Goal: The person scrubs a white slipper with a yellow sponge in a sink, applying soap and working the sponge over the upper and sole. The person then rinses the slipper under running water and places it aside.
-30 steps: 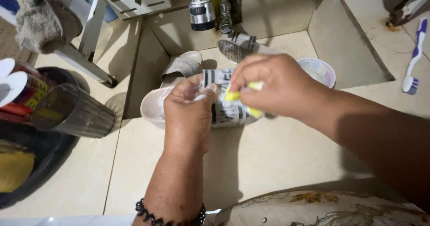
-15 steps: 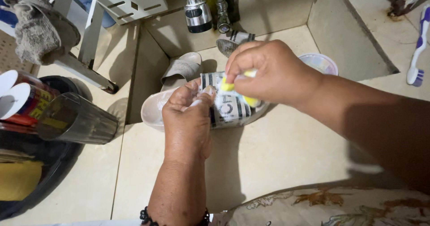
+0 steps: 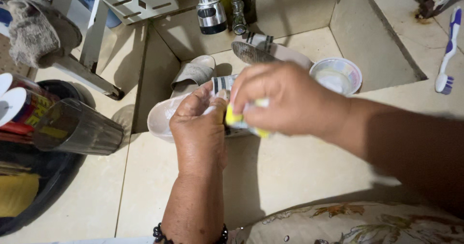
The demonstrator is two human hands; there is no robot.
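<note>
1. Your left hand (image 3: pixel 200 128) grips the striped slipper (image 3: pixel 223 84) over the sink (image 3: pixel 348 26) edge.
2. Your right hand (image 3: pixel 285 99) is closed on a yellow sponge (image 3: pixel 234 118), pressed against it.
3. Slipper looks light, flexible, likely slippery; hold the sole edge.

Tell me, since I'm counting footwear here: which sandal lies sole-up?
The striped-strap sandal at the sink's back, beneath the tap, shows its ribbed sole; the plain beige sandal beside it lies strap-up.

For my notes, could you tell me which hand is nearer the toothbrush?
Right. The right hand is nearer the toothbrush, which lies off to its right; the left hand is farther left.
</note>
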